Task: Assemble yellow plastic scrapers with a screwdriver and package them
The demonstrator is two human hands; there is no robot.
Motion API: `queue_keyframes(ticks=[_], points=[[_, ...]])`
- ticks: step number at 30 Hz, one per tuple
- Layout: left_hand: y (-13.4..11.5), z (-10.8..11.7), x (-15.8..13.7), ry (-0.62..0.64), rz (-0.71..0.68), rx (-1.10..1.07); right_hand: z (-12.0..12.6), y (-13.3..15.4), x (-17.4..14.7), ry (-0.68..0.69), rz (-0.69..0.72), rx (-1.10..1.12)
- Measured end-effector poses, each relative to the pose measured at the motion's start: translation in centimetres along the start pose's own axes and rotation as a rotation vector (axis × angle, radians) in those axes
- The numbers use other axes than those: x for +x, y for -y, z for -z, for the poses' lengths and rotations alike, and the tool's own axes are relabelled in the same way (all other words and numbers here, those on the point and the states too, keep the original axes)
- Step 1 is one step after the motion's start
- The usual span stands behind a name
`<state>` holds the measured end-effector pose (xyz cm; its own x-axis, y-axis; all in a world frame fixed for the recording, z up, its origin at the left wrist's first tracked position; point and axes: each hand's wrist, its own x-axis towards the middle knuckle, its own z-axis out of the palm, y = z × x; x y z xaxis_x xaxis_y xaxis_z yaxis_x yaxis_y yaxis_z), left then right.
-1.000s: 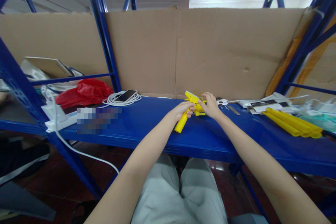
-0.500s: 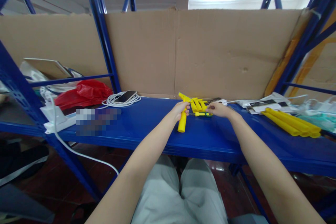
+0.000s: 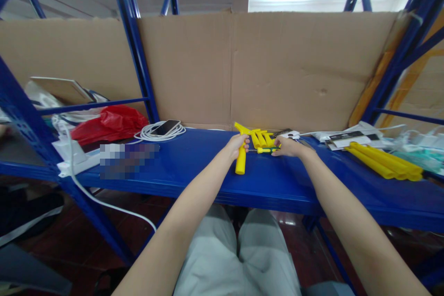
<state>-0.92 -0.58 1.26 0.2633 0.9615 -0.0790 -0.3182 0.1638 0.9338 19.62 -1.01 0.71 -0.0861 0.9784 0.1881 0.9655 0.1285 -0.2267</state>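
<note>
My left hand [image 3: 238, 144] is wrapped round a yellow plastic piece with a tubular handle and a wider slanted head [image 3: 240, 163], held above the blue shelf. My right hand [image 3: 288, 146] is closed at the handle end of a yellow-and-green screwdriver [image 3: 265, 150], whose shaft points left toward the yellow piece. Fingers cover the end of that handle. Just behind the screwdriver, several similar yellow plastic pieces [image 3: 260, 138] lie side by side. Whether the screwdriver tip touches the held piece I cannot tell.
On the blue shelf [image 3: 208, 180], yellow tubes [image 3: 385, 162] lie at the right beside white packets [image 3: 354, 138]. To the left are a phone [image 3: 166, 127] on a coiled white cable [image 3: 145, 136], a red bag [image 3: 111, 124] and a white power strip [image 3: 74, 165]. Cardboard [image 3: 270, 69] closes the back.
My right hand has shifted slightly, and its fingers have come from beside the yellow pieces onto the end of the screwdriver handle. My left hand keeps its grip almost unmoved.
</note>
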Motion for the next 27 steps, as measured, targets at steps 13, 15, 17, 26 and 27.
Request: queue_keyframes(ticks=[13,15,17,26,27], points=[[0.3,0.2,0.5,0.018,-0.006,0.036,0.1,-0.9,0.3,0.066,0.103,-0.002],[0.3,0.2,0.5,0.016,-0.002,0.037,0.2,-0.8,0.2,0.075,0.133,0.011],[0.2,0.1,0.4,0.013,0.001,0.043,0.5,-0.7,0.0,0.069,0.155,0.059],[0.2,0.1,0.4,0.015,-0.007,0.052,1.6,0.9,-0.7,-0.113,0.205,0.697],[0.3,0.1,0.5,0.015,-0.007,0.052,1.7,1.0,-0.7,-0.157,0.210,0.736]])
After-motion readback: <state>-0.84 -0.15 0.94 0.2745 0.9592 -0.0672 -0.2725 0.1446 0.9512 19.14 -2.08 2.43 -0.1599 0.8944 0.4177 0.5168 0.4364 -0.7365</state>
